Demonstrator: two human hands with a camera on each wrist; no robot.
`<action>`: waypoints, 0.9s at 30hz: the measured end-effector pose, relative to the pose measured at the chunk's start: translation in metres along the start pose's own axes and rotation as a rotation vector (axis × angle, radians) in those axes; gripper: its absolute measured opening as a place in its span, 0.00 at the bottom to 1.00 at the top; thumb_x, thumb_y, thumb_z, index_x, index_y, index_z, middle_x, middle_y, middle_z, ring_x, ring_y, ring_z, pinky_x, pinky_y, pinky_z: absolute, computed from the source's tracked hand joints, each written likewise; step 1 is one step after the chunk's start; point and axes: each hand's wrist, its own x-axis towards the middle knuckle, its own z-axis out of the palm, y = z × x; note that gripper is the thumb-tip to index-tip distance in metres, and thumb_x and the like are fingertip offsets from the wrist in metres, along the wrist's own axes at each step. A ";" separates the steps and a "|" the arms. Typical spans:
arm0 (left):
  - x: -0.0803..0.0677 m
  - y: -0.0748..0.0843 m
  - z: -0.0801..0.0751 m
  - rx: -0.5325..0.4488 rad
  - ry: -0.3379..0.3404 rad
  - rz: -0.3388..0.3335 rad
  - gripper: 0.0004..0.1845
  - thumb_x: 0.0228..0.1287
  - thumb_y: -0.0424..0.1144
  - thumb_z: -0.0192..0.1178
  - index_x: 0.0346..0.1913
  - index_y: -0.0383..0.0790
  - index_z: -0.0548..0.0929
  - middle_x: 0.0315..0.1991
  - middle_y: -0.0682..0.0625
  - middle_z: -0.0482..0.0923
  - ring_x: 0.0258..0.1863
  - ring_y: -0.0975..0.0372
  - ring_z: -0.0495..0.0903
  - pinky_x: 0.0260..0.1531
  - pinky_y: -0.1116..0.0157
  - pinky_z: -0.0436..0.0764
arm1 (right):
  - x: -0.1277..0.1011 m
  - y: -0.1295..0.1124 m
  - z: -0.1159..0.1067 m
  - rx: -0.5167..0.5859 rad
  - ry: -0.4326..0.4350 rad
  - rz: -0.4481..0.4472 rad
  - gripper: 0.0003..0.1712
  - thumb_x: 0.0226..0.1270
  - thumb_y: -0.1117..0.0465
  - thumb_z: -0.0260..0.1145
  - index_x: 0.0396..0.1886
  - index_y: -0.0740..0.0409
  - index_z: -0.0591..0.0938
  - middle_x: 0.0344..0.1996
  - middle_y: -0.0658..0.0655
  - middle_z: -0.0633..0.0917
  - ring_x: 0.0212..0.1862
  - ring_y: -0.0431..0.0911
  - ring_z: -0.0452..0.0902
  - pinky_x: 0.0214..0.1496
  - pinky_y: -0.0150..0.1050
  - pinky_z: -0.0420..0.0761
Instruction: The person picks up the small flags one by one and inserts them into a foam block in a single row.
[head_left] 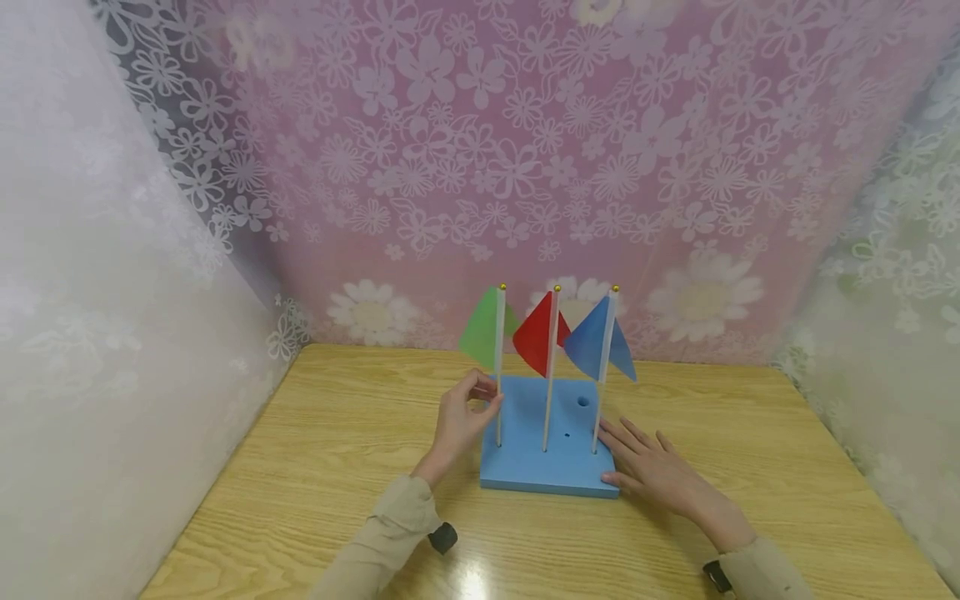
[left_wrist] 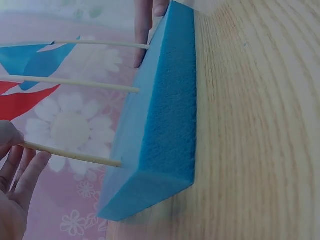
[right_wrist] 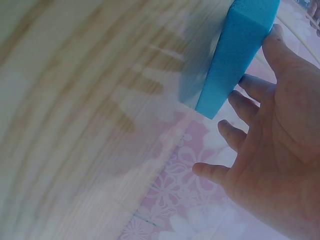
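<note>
A blue foam block (head_left: pixel 517 467) lies flat on the table with three small flags standing in it. My left hand (head_left: pixel 465 417) pinches the stick of the green flag (head_left: pixel 480 333) between thumb and fingers, above where the stick enters the foam; the left wrist view shows this stick (left_wrist: pixel 75 155) slightly bent. In the middle stands the red flag (head_left: pixel 536 337), and the blue flag (head_left: pixel 588 337) is at the right. Spread and fairly straight, the fingers of my right hand (head_left: pixel 660 475) rest against the block's right side, its thumb near the front corner.
Two holes show in the block's top, a larger hole (head_left: pixel 582 402) at the back right and a smaller hole (head_left: pixel 567 435) nearer the middle. Behind the wooden table (head_left: pixel 360 392) hangs a pink flowered curtain (head_left: pixel 480 167). Pale curtains flank both sides.
</note>
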 end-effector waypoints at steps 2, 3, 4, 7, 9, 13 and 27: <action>-0.001 -0.001 0.002 -0.004 0.005 0.006 0.06 0.63 0.28 0.68 0.39 0.39 0.82 0.35 0.46 0.86 0.36 0.55 0.86 0.29 0.68 0.87 | 0.000 0.000 0.000 0.002 -0.003 0.004 0.40 0.74 0.41 0.61 0.78 0.56 0.66 0.77 0.60 0.64 0.76 0.65 0.56 0.68 0.78 0.56; -0.002 -0.001 0.004 -0.010 0.006 0.001 0.06 0.62 0.27 0.68 0.40 0.38 0.82 0.35 0.46 0.86 0.36 0.56 0.86 0.29 0.68 0.87 | 0.000 0.000 0.000 0.000 0.002 -0.001 0.40 0.74 0.41 0.61 0.77 0.56 0.66 0.77 0.60 0.64 0.76 0.65 0.56 0.67 0.78 0.57; -0.003 -0.001 0.005 -0.011 0.007 -0.001 0.06 0.63 0.27 0.68 0.40 0.37 0.82 0.35 0.46 0.86 0.36 0.57 0.86 0.29 0.69 0.86 | 0.000 0.000 0.000 0.001 0.002 -0.001 0.40 0.74 0.41 0.61 0.77 0.56 0.66 0.77 0.60 0.64 0.76 0.65 0.56 0.67 0.78 0.56; -0.004 -0.001 0.008 -0.004 0.008 -0.003 0.07 0.63 0.27 0.67 0.42 0.36 0.83 0.36 0.46 0.86 0.36 0.58 0.85 0.29 0.70 0.86 | 0.000 -0.001 0.001 0.001 0.001 -0.002 0.40 0.74 0.40 0.61 0.77 0.56 0.66 0.77 0.60 0.64 0.76 0.65 0.56 0.67 0.78 0.56; -0.004 0.000 0.010 0.000 0.005 -0.009 0.07 0.63 0.28 0.67 0.44 0.36 0.84 0.37 0.47 0.86 0.37 0.59 0.85 0.30 0.70 0.85 | 0.001 0.000 0.002 0.002 -0.001 -0.002 0.40 0.74 0.40 0.61 0.77 0.56 0.66 0.77 0.60 0.64 0.76 0.65 0.56 0.67 0.78 0.56; -0.003 0.000 0.013 0.028 0.004 -0.012 0.07 0.63 0.29 0.68 0.44 0.37 0.84 0.37 0.48 0.86 0.37 0.59 0.85 0.32 0.72 0.85 | 0.001 0.000 0.002 -0.003 -0.001 -0.001 0.41 0.74 0.40 0.61 0.77 0.56 0.66 0.77 0.60 0.64 0.76 0.65 0.56 0.67 0.78 0.57; -0.001 0.001 0.006 0.007 -0.050 -0.033 0.11 0.67 0.38 0.69 0.50 0.41 0.84 0.44 0.49 0.86 0.46 0.57 0.85 0.44 0.58 0.88 | 0.003 0.002 0.001 0.012 -0.002 0.000 0.42 0.73 0.40 0.61 0.78 0.56 0.66 0.77 0.60 0.64 0.76 0.65 0.55 0.67 0.78 0.57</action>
